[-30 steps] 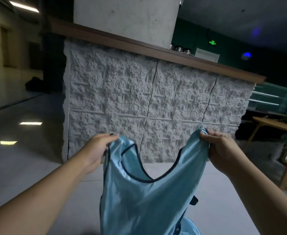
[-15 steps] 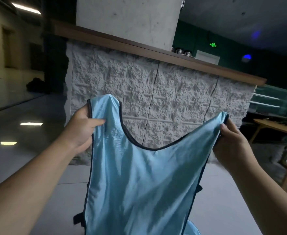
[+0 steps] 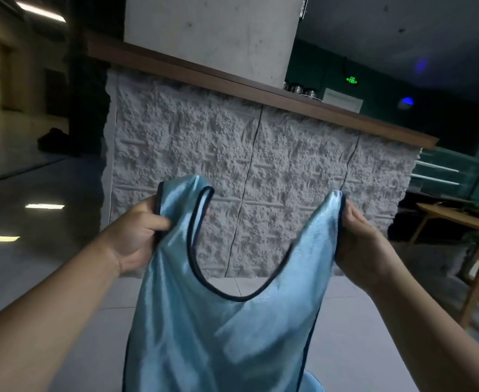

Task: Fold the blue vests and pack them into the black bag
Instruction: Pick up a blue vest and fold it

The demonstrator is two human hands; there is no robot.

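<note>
Two hands hold one blue vest up in front of us, each at a shoulder strap. Our left hand is at about 9 o'clock of the neckline, its fingers curled round the left strap with the thumb pressed across the cloth. Our right hand is at about 3 o'clock, pinching the right strap at its top edge; most of those fingers are hidden behind the fabric, so we cannot tell exactly how they lie.

The vest hangs free between the hands, its dark-trimmed neckline sagging in a U, the body dropping toward 6 o'clock and out of view. We judge that gripping by the straps lets the slippery cloth fall straight and shed its creases before any fold (a shiny fabric like this will likely slide if held loosely).

A scrap of more blue cloth shows at the bottom edge, at about 5 o'clock, too cropped to name.

Behind, at 12 o'clock, stands a rough white counter with a wooden top, and a wooden table sits at 3 o'clock. The black bag is not in view. Folding has not yet begun, as far as we can judge.
</note>
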